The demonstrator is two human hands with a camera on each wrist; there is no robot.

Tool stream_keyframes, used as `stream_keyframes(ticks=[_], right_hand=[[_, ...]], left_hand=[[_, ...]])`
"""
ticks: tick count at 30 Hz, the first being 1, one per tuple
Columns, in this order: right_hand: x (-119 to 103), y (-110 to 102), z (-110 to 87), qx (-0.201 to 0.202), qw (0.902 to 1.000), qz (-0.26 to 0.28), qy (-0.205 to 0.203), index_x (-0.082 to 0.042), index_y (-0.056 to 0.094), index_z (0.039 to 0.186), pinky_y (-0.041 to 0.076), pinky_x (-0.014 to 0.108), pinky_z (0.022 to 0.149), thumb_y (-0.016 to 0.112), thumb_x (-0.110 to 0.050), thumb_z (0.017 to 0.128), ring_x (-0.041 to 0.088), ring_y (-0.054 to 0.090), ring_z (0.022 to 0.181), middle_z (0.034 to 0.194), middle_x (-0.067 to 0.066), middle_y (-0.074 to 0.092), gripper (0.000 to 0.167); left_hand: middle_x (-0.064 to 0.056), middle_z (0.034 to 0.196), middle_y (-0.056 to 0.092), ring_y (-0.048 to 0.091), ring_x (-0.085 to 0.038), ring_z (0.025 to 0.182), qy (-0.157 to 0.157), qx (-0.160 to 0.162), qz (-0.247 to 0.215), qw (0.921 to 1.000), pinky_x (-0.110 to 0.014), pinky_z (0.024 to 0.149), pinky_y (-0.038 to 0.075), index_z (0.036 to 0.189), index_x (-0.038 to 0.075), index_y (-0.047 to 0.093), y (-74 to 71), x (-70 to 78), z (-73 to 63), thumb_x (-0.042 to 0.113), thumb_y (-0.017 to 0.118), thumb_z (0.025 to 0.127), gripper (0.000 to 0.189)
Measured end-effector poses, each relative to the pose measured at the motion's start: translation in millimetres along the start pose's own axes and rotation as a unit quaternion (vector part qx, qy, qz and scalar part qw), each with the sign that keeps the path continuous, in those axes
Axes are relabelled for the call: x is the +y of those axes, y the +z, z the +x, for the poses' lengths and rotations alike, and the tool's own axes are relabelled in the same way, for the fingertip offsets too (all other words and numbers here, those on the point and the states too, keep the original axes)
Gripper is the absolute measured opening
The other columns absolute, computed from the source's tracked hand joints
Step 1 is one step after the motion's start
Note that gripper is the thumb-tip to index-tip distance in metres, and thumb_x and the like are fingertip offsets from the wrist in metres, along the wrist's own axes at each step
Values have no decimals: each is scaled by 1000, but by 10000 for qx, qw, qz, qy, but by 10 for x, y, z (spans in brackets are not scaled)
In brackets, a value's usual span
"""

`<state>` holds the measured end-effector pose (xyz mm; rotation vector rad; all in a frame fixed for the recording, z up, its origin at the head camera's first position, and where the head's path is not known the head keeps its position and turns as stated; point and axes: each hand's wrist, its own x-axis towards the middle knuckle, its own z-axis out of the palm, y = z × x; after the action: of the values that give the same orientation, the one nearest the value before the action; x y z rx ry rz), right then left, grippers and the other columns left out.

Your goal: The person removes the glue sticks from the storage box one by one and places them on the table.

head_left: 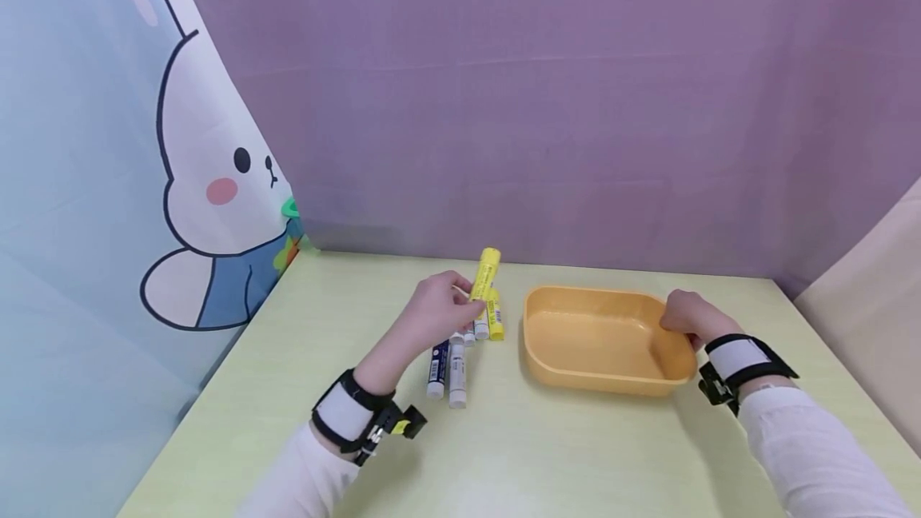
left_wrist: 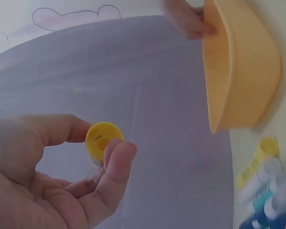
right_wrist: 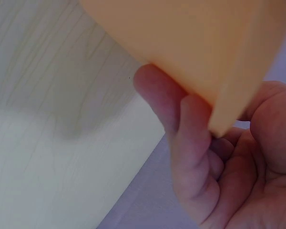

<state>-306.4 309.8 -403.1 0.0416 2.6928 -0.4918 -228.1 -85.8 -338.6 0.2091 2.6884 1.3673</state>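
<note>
My left hand (head_left: 435,310) pinches a yellow glue stick (head_left: 485,272) between thumb and fingers, raised above the table and tilted. In the left wrist view the round end of that glue stick (left_wrist: 101,136) faces the camera. Beneath and beside this hand lie several more sticks: a yellow one (head_left: 496,320), a white one (head_left: 457,378) and a dark blue one (head_left: 437,366), others partly hidden. My right hand (head_left: 692,315) grips the right rim of a yellow-orange plastic tub (head_left: 604,384). In the right wrist view its fingers (right_wrist: 193,129) lie against the tub's outer wall.
Both hands work over a pale wood-grain table (head_left: 547,454). A purple cloth (head_left: 547,118) hangs along its back edge. On the left hangs a light blue curtain (head_left: 79,262) with a cartoon rabbit; a pale cloth (head_left: 871,302) borders the right.
</note>
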Motion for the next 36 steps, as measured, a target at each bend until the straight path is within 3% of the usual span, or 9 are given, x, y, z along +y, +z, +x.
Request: stream_keyframes(ticks=[8, 16, 21, 29, 36], right_hand=[[4, -10, -2, -9, 10000, 0, -2, 9, 49, 77, 54, 32, 46, 45, -2, 80, 20, 61, 44, 64, 16, 58, 12], [19, 13, 10, 25, 10000, 43, 3, 7, 49, 75, 53, 31, 45, 44, -2, 78, 19, 61, 43, 63, 16, 58, 10], [23, 23, 3, 49, 9999, 95, -14, 7, 49, 74, 53, 31, 45, 44, -2, 78, 19, 61, 43, 62, 15, 58, 10], [13, -3, -10, -36, 9999, 113, 49, 11, 50, 80, 54, 33, 47, 45, -2, 80, 20, 62, 45, 66, 17, 59, 14], [-2, -11, -29, -72, 9999, 13, 71, 10, 50, 81, 54, 32, 47, 45, -3, 81, 19, 62, 46, 65, 16, 58, 14]], left_hand=[[-7, 83, 63, 57, -14, 61, -259, 745, 787, 9938, -25, 49, 45, 112, 1, 58, -167, -274, -224, 22, 67, 85, 35], [-7, 72, 60, 50, -14, 51, -396, 1075, 1394, 9836, -23, 42, 39, 108, -5, 58, -209, -598, -343, 20, 66, 84, 35], [-9, 72, 58, 48, -14, 51, -636, 949, 1602, 9804, -22, 42, 36, 109, -7, 58, -164, -755, -380, 20, 66, 85, 38], [-15, 82, 61, 51, -16, 58, -685, 688, 1726, 9802, -24, 45, 41, 106, -12, 58, -49, -927, -441, 16, 67, 81, 38], [-12, 79, 57, 52, -17, 59, -1174, 347, 1630, 9790, -22, 43, 42, 108, -10, 56, 25, -1049, -472, 14, 66, 83, 36]])
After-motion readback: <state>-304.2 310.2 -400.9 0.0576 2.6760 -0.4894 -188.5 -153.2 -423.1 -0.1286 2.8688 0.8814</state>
